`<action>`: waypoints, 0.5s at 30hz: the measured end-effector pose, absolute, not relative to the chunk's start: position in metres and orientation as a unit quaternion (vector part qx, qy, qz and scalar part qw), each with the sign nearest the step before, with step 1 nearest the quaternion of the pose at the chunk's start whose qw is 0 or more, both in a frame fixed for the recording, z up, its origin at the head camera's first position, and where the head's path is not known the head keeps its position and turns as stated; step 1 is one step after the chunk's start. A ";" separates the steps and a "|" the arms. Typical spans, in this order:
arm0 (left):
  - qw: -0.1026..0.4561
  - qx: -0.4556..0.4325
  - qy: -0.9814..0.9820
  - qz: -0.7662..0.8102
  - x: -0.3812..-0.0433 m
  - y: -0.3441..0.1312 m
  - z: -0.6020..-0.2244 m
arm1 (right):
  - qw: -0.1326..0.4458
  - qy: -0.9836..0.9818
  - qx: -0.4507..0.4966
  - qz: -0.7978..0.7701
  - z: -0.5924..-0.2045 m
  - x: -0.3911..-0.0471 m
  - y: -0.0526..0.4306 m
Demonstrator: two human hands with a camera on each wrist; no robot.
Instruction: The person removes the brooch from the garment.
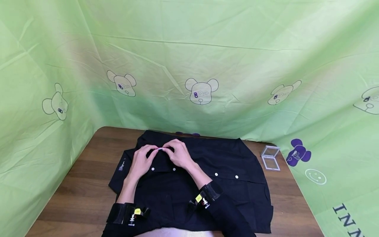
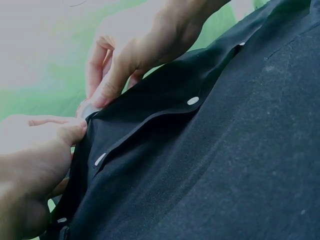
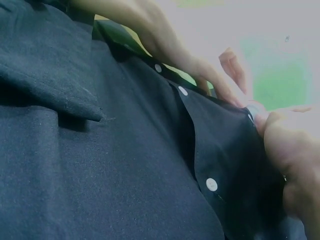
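A black shirt (image 1: 245, 197) with white buttons (image 1: 216, 174) lies spread out, its labelled collar (image 1: 122, 164) at the left. My left hand (image 1: 141, 163) and right hand (image 1: 180, 154) meet above the button row, near the collar end. Thumbs and fingers pinch a raised fold of the shirt. Between the fingertips shows a small pale piece (image 2: 89, 110); what it is, I cannot tell. In the right wrist view, a white button (image 3: 250, 118) sits right at the fingertips, and the cloth slopes down from the pinched spot.
A brown wooden table (image 1: 86, 184) lies under the shirt. Toward its back right corner stands a small clear hinged case (image 1: 270, 163), lid raised. Green printed cloth (image 1: 201, 49) hangs behind and along both sides. Each wrist wears a black strap (image 1: 211, 190) with a camera mount.
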State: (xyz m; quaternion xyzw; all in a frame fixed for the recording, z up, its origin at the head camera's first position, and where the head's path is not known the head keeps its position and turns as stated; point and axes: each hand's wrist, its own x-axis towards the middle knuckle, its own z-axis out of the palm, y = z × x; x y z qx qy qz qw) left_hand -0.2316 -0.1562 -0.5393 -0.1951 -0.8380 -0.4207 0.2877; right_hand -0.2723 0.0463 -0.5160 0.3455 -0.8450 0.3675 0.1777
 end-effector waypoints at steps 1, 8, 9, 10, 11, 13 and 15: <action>0.287 -0.195 -0.838 -0.421 -0.232 -0.156 -0.539 | 0.176 -0.846 0.345 0.367 -0.516 -0.272 0.046; 0.285 -0.191 -0.840 -0.420 -0.231 -0.156 -0.537 | 0.165 -0.853 0.340 0.360 -0.515 -0.272 0.047; 0.285 -0.190 -0.840 -0.420 -0.230 -0.156 -0.537 | 0.163 -0.854 0.340 0.359 -0.515 -0.272 0.048; 0.285 -0.190 -0.840 -0.421 -0.230 -0.156 -0.537 | 0.161 -0.855 0.340 0.358 -0.516 -0.272 0.048; 0.285 -0.189 -0.840 -0.420 -0.230 -0.157 -0.537 | 0.161 -0.855 0.340 0.356 -0.517 -0.272 0.049; 0.286 -0.187 -0.841 -0.418 -0.230 -0.156 -0.537 | 0.163 -0.858 0.343 0.346 -0.518 -0.272 0.050; 0.288 -0.187 -0.842 -0.417 -0.230 -0.156 -0.537 | 0.165 -0.862 0.347 0.332 -0.518 -0.272 0.051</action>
